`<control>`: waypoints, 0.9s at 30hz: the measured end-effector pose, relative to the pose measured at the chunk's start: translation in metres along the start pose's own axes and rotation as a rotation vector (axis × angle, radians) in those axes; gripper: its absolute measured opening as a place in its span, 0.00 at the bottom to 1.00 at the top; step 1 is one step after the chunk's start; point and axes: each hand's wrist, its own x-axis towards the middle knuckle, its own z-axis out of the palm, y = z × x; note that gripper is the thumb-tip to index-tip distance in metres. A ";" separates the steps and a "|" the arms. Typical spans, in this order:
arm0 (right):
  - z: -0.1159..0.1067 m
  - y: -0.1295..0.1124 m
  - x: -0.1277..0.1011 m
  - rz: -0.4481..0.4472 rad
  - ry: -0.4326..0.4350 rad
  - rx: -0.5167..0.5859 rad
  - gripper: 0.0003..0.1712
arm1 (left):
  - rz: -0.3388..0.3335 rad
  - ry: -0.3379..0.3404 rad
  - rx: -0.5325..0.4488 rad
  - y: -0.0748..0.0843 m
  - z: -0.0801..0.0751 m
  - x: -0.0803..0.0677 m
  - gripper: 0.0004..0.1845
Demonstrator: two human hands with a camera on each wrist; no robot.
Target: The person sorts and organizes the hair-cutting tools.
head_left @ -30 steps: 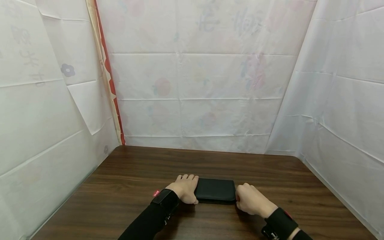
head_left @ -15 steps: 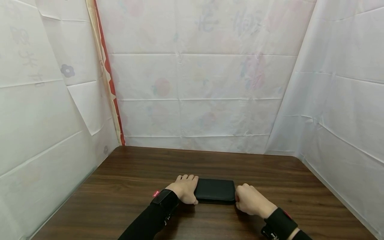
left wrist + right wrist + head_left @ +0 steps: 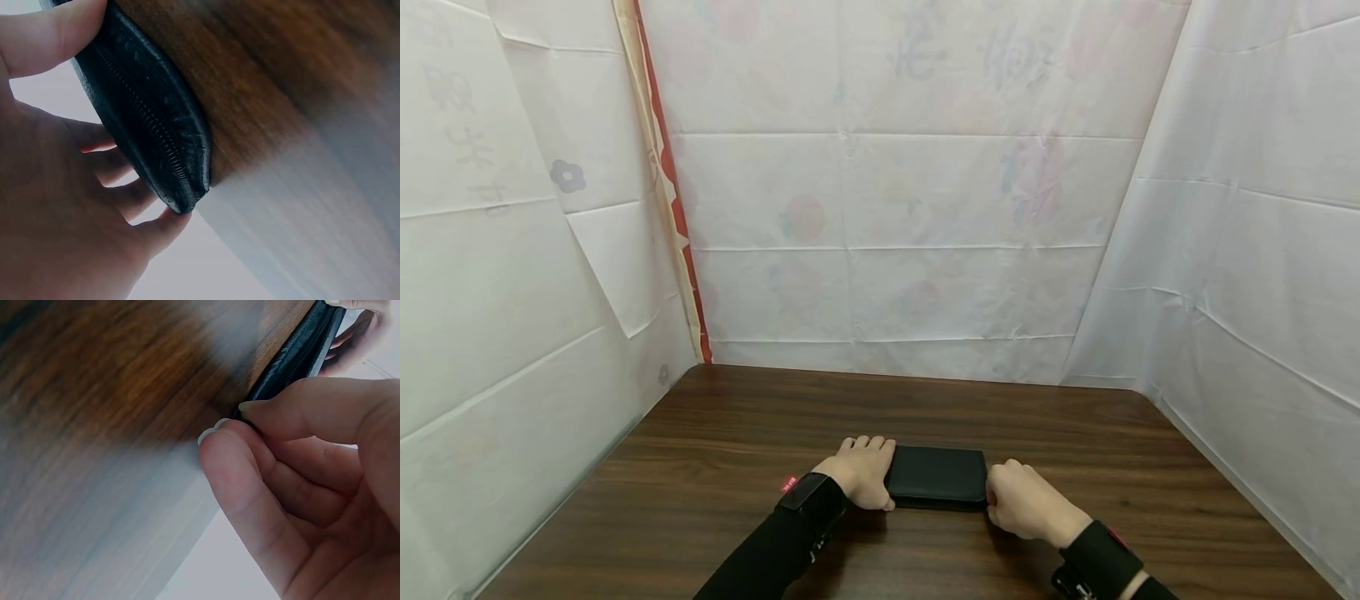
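Observation:
A black zip wallet [image 3: 937, 477] lies flat on the table, its long side running left to right. My left hand [image 3: 863, 473] holds its left end, thumb at the near corner and fingers spread toward the far side. In the left wrist view, zipper teeth show along the end of the wallet [image 3: 150, 119], with the thumb [image 3: 53, 37] on its edge. At the opposite end is my right hand [image 3: 1028, 498], thumb and curled fingers pinching at the wallet's near right corner. The right wrist view shows the thumb tip [image 3: 250, 409] there; what lies between the fingertips is hidden.
The dark wood-grain table [image 3: 760, 417] spreads around the wallet. White sheets stand on three sides: a left one [image 3: 512, 292], a back one [image 3: 887, 250] and a right one [image 3: 1247, 292]. A red-and-cream strip [image 3: 672, 187] runs down the back left corner.

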 end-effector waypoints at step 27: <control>-0.002 0.003 0.000 0.008 -0.017 0.018 0.17 | -0.007 -0.012 -0.003 0.001 0.000 0.002 0.48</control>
